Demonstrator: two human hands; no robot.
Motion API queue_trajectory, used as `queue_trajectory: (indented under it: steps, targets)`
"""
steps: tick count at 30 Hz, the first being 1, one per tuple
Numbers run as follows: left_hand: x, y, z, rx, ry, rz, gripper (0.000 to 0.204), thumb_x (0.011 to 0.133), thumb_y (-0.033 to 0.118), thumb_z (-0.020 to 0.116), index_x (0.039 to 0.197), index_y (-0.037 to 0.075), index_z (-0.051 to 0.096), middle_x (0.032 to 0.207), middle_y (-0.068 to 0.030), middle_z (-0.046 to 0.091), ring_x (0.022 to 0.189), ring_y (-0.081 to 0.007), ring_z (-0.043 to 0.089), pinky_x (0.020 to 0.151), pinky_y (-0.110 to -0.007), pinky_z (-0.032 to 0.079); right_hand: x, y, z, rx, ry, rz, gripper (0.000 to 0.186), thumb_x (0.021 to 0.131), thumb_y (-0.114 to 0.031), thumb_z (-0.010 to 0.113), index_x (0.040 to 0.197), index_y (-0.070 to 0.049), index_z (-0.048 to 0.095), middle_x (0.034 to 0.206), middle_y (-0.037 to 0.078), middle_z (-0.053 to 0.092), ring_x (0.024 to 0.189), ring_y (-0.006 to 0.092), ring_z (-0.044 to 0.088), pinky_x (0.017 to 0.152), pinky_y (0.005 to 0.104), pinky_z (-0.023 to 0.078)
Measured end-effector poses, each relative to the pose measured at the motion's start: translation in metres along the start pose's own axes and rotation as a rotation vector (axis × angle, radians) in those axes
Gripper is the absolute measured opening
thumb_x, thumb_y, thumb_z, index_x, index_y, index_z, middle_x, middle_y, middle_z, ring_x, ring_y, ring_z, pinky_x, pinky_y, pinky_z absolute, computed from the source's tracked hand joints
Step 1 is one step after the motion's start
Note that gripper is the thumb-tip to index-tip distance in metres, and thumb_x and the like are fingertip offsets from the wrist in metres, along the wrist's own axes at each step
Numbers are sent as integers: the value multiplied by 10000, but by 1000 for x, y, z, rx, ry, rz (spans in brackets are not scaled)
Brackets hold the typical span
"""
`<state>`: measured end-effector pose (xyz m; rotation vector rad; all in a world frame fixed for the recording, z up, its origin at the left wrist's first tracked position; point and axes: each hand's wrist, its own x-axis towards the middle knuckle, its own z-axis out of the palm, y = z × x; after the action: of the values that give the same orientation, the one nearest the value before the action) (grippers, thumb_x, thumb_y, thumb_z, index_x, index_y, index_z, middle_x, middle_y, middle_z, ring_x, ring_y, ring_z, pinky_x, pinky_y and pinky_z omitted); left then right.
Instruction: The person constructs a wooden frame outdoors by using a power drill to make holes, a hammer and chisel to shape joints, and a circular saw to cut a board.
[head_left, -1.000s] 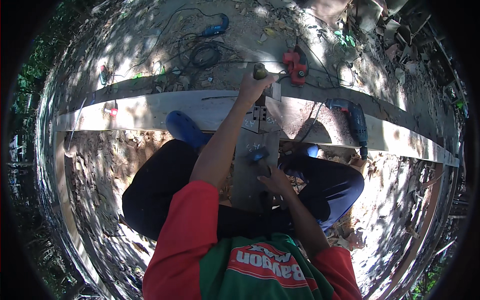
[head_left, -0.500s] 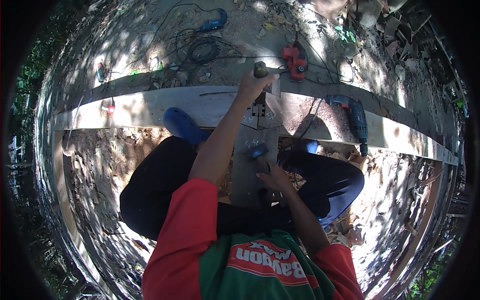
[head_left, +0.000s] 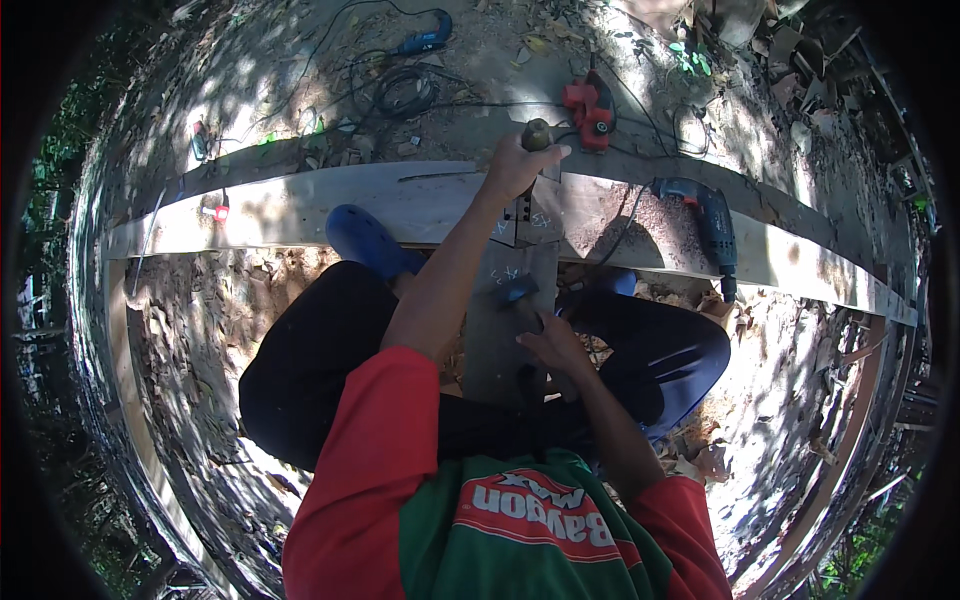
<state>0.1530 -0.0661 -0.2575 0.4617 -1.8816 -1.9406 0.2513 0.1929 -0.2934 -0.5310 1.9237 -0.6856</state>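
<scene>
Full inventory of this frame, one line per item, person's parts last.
long plank: 1, pale wood, lying across the ground left to right
short board: 1, grey, butted at right angles against the plank, between the legs
tool with rounded handle: 1, dark olive, at the plank's far edge
hammer: 1, dark, on the short board
power drill: 1, blue-green, on the plank at right
power tool: 1, red, on the ground beyond the plank
cable coil: 1, black, on the ground
clog shoe: 1, blue, on the plank
left hand: grips the rounded handle
right hand: on the hammer's handle
</scene>
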Motion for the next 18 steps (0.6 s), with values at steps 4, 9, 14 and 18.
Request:
queue_trajectory:
  steps: [4, 9, 14, 18]
  targets:
    - [-3, -5, 2, 17, 8, 50, 277, 773, 259, 795, 746, 64, 600, 658, 47, 534, 610, -65, 462, 577, -275, 401, -22, -33, -41, 357, -23, 27, 369, 790, -194, 724, 1050, 31, 590, 713, 70, 600, 594, 134, 602, 540, 283, 483]
    - [-10, -3, -1, 42, 10, -4, 309, 772, 276, 805, 783, 50, 594, 691, 33, 542, 658, -68, 473, 615, -289, 419, -87, -126, -134, 562, 312, -393, 298, 801, -75, 712, 1046, 0, 559, 696, 24, 574, 547, 113, 568, 514, 250, 458]
    - [-11, -2, 4, 117, -35, -14, 315, 786, 259, 810, 848, 42, 591, 752, 29, 554, 702, -67, 476, 640, -270, 427, -145, -242, -209, 512, 825, -872, 199, 804, -86, 605, 976, 7, 569, 671, 49, 535, 578, 111, 537, 489, 250, 396]
    - [-11, -1, -1, 41, -50, 14, 281, 794, 199, 812, 902, 46, 603, 787, 32, 566, 737, -68, 498, 681, -268, 447, -61, -247, -178, 556, 1061, -902, 124, 822, -139, 628, 826, -15, 615, 597, 24, 536, 522, 130, 523, 505, 291, 428]
